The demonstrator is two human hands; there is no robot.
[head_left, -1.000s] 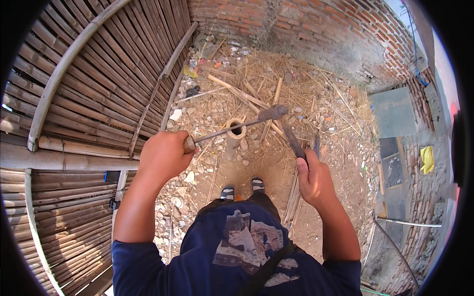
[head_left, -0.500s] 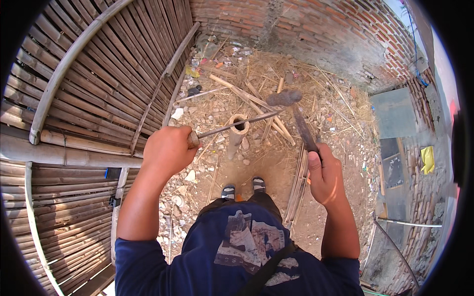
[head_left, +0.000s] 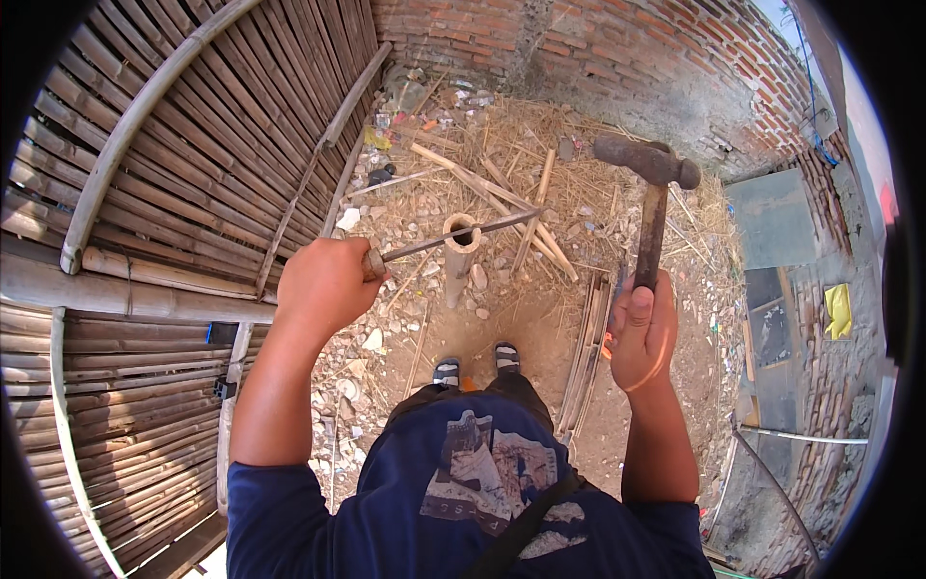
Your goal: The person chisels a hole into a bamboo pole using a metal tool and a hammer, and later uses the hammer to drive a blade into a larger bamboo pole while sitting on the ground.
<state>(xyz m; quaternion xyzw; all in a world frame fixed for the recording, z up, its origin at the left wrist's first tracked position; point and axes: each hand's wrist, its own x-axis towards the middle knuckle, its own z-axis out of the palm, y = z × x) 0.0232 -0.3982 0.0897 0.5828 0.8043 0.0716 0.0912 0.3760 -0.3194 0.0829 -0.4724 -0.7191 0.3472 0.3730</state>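
Observation:
My left hand [head_left: 326, 288] is closed round the short wooden handle of a long knife [head_left: 410, 249]. Its narrow dark blade lies across the top of an upright hollow bamboo pole [head_left: 458, 270], and its tip sticks out past the far side. In my right hand [head_left: 641, 333] is a hammer [head_left: 651, 227], gripped by its wooden handle. The metal head is raised to the right of the blade tip, apart from the knife and the pole. Both handles are partly hidden by my fingers.
Split bamboo pieces [head_left: 492, 193] lie on straw and stones beyond the pole. More long strips [head_left: 584, 357] rest on the ground right of my feet. A bamboo slat wall [head_left: 203, 145] stands at left, a brick wall [head_left: 627, 58] at the back. Grey panels [head_left: 772, 222] are at right.
The hammer has gone up and to the right, away from the blade tip. My left hand and the knife have hardly shifted; the blade still crosses the pole.

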